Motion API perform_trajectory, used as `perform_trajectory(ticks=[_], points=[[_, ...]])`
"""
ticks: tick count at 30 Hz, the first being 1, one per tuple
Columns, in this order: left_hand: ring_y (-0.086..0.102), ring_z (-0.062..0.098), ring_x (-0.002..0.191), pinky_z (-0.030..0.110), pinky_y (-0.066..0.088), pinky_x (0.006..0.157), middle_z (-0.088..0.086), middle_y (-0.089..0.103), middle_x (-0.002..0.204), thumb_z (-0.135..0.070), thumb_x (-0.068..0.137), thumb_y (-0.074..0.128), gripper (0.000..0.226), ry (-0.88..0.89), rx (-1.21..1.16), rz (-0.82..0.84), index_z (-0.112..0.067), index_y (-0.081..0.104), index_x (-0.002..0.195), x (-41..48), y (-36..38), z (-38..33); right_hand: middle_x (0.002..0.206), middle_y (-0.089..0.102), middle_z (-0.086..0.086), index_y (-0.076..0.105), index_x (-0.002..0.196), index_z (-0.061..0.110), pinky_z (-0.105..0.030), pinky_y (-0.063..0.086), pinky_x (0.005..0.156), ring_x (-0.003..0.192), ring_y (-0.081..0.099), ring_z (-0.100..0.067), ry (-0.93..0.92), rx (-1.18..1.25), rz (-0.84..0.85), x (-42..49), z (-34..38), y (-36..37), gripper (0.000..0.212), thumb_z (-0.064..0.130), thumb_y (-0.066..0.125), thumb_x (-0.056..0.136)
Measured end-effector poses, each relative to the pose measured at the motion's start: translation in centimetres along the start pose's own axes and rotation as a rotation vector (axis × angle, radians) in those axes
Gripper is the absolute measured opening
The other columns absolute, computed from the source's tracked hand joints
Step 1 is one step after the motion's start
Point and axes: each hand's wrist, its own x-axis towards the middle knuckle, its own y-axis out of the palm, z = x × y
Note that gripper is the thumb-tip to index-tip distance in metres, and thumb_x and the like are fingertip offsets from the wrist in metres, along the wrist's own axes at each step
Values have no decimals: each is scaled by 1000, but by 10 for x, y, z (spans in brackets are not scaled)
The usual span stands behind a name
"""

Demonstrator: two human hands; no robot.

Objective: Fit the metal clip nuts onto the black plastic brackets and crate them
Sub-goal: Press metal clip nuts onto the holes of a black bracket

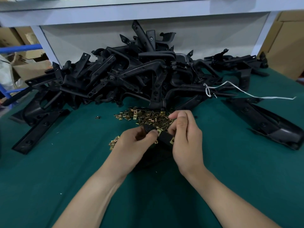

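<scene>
**Fig. 1.** A narrow black plastic bracket (pixel 165 138) is held just above the green table mat (pixel 65 162) at the lower centre of the frame. The left hand (pixel 134 142) is curled around the bracket's left end. Its thumb is laid on the top face just beside a brass-coloured metal clip nut (pixel 159 131). The right end is pinched by the bent fingers of the right hand (pixel 185 137), where a 2nd clip nut (pixel 172 141) is seated on the bracket's edge. Whether a loose nut is also held in the right fingertips cannot be told. Directly behind the hands, a loose heap of clip nuts (pixel 148 116) is spread on the mat. A small cluster (pixel 113 143) lies just left of the left hand, and 1 stray nut (pixel 97 117) lies further left. The middle of the frame is filled by a large tangled pile of black plastic brackets (pixel 139 76). A white string (pixel 246 92) trails from the pile toward the right edge. Cardboard boxes (pixel 287 46) are seen at the upper right.
</scene>
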Motion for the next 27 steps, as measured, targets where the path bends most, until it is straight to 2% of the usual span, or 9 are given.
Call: perform_trajectory(ticks=[6,8,16,19,22,24,26,27], points=[[63,20,68,39,51,65,4,68,75,-46,86,64,32,-44,-56,-4,-15,72,89,1,2,-1,65,56,14,56,96,32,-10,38,56,58,54,-7,-33,-3,-10,2,-1,2,29,37,29,107],[63,21,68,40,51,68,5,68,76,-45,89,65,31,-58,-79,14,-15,73,88,1,2,-1,65,56,14,55,96,31,-11,38,56,57,54,-7,-41,-1,-13,2,-1,2,29,37,29,107],[64,14,59,22,50,52,3,68,68,-30,93,69,27,-83,-132,50,-21,76,68,0,1,-9,63,52,16,54,96,30,-15,37,56,55,49,-5,-76,17,-5,-1,-3,2,27,34,30,107],[63,13,60,22,50,53,1,67,68,-28,94,68,28,-61,-133,73,-24,75,67,-1,1,-9,62,51,16,54,95,30,-14,37,56,54,48,-5,-84,30,1,-2,-3,2,27,33,30,107],[64,14,65,29,51,61,1,69,72,-32,94,68,24,-39,-94,68,-23,76,73,0,-1,-8,63,53,14,55,94,30,-14,38,56,55,49,-6,-71,42,6,0,-3,2,27,33,31,107],[65,9,66,24,51,61,-2,70,74,-27,95,67,20,-15,-126,95,-24,77,78,0,-4,-5,63,55,13,56,92,32,-16,40,55,55,50,-6,-43,49,10,2,-2,2,28,35,32,106],[68,6,76,18,54,67,-3,74,84,-23,94,69,9,9,-185,154,-28,77,93,-1,-8,-4,62,56,11,57,89,34,-17,41,56,57,51,-4,-1,67,12,4,-1,2,29,38,33,105],[68,6,83,19,55,74,-5,74,90,-25,92,72,13,29,-171,175,-32,75,103,0,-10,-2,62,56,10,58,87,35,-16,42,57,58,52,-4,15,77,9,6,-1,1,29,39,34,104]])
